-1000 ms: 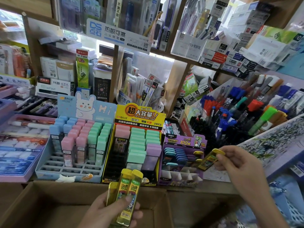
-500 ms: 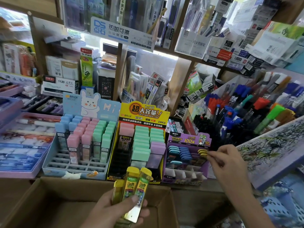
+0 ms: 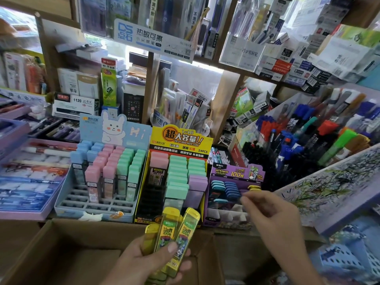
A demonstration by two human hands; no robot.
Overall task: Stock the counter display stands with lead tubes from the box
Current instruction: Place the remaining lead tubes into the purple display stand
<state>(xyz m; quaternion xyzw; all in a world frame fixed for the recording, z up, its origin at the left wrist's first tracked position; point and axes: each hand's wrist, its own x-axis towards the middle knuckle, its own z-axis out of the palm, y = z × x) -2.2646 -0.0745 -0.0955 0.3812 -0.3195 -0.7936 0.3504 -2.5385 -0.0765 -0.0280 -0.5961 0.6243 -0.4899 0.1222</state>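
Observation:
My left hand [image 3: 148, 262] grips a fan of three yellow-capped lead tubes [image 3: 178, 233] over the open cardboard box [image 3: 61, 243] at the bottom. My right hand [image 3: 273, 214] hovers at the front of the small purple display stand [image 3: 236, 172], fingers loosely curled with nothing visible in them. A yellow-capped tube [image 3: 254, 188] stands in the right column of that stand, just above my fingertips. Teal and blue caps fill its left columns; its front slots are bare.
A yellow stand [image 3: 181, 138] with pink, green and purple cases sits left of the purple one. Further left is a blue bunny stand [image 3: 92, 206]. A bin of markers [image 3: 308, 140] and a scribbled test pad [image 3: 329, 186] lie to the right. Crowded shelves rise behind.
My right hand carried one yellow tube to the purple stand, set it in the right column and let go. The left hand kept its tubes and rose slightly.

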